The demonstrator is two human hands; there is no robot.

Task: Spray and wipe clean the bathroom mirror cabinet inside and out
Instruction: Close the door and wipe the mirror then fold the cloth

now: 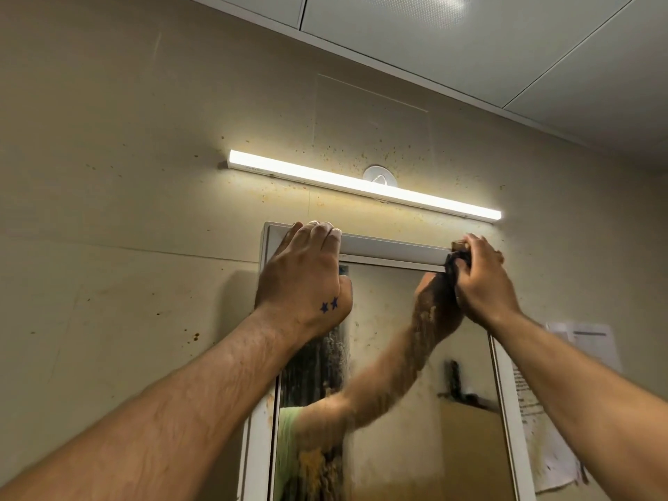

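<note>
Right grip [480,280] is clenching a dark cloth [457,263] against the mirror cabinet [394,252] at its 1 o'clock corner. Left grip [307,273] is grasping the cabinet's top edge at 11 o'clock, fingers curled over it. A light bar [361,186] is glowing at 12 o'clock above the cabinet.

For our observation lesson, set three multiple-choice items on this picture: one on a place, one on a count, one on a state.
1. Where is the dark cloth? A) at the top right corner of the mirror cabinet B) on the ceiling C) on the floor
2. How many blue stars mark the left hand? A) one B) two C) four
3. The light bar is: A) off B) lit C) hanging loose
Answers: 1 A, the right hand grips it there; 2 B, two sit near the thumb; 3 B, it glows white.
</note>
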